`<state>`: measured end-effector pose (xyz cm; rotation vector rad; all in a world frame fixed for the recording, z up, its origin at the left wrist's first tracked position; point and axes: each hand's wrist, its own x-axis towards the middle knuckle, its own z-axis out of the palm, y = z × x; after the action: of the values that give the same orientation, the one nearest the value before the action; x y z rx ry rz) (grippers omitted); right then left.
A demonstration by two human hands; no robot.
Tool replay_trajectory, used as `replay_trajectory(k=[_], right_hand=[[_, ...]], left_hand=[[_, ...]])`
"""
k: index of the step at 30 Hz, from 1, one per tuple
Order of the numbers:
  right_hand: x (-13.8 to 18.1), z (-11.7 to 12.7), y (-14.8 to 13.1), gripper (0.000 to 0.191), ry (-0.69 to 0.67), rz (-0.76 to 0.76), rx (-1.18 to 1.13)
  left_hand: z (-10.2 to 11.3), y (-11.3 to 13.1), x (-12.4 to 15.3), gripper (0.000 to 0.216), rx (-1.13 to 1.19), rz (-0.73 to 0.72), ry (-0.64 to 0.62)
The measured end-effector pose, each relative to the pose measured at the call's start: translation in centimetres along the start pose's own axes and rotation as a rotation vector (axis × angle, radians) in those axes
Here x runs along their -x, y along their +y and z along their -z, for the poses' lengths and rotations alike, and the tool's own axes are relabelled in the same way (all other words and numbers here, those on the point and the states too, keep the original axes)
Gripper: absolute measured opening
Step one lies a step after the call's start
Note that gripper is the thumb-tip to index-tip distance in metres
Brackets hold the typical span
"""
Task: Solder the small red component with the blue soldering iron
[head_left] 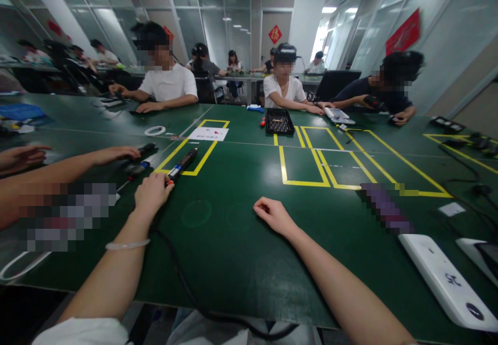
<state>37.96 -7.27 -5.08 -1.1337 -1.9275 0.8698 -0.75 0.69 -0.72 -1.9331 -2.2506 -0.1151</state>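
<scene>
My left hand [151, 193] is closed around the rear of an electric screwdriver [183, 163], which has a dark body with a blue band. It lies low over the green table and points away to the right, its tip inside a yellow-taped rectangle. A black cable [175, 264] runs from beneath my left wrist toward the table's front edge. My right hand [274, 214] rests on the bare tabletop, fingers curled in, with nothing visible in it. A white card [209, 134] lies just beyond the screwdriver.
Another person's hand [116, 154] reaches in at left beside dark tools [136, 167]. A black tray [279, 122] stands farther back. Yellow tape outlines [305, 183] mark the table. A white numbered device [447, 280] lies at right. People sit across the table.
</scene>
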Motion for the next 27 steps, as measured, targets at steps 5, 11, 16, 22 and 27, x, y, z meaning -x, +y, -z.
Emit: replay_trajectory(k=[5, 11, 16, 22, 27], right_hand=[[0.1, 0.0, 0.0, 0.013, 0.000, -0.002, 0.015], [0.0, 0.1, 0.0, 0.026, -0.020, -0.004, 0.061], [0.1, 0.0, 0.2, 0.009, -0.006, 0.020, -0.044], [0.2, 0.0, -0.5, 0.024, -0.003, 0.073, -0.119], [0.1, -0.2, -0.8, 0.014, -0.012, 0.027, -0.175]], left_hand=[[0.1, 0.4, -0.2, 0.035, 0.061, 0.111, 0.017], [1.4, 4.8, 1.2, 0.037, 0.469, -0.027, 0.120], [2.9, 12.9, 5.0, 0.045, 1.060, -0.407, -0.387], [3.4, 17.9, 8.1, 0.046, 1.200, -0.462, -0.731], [2.1, 18.0, 8.4, 0.045, 1.273, -0.445, -0.756]])
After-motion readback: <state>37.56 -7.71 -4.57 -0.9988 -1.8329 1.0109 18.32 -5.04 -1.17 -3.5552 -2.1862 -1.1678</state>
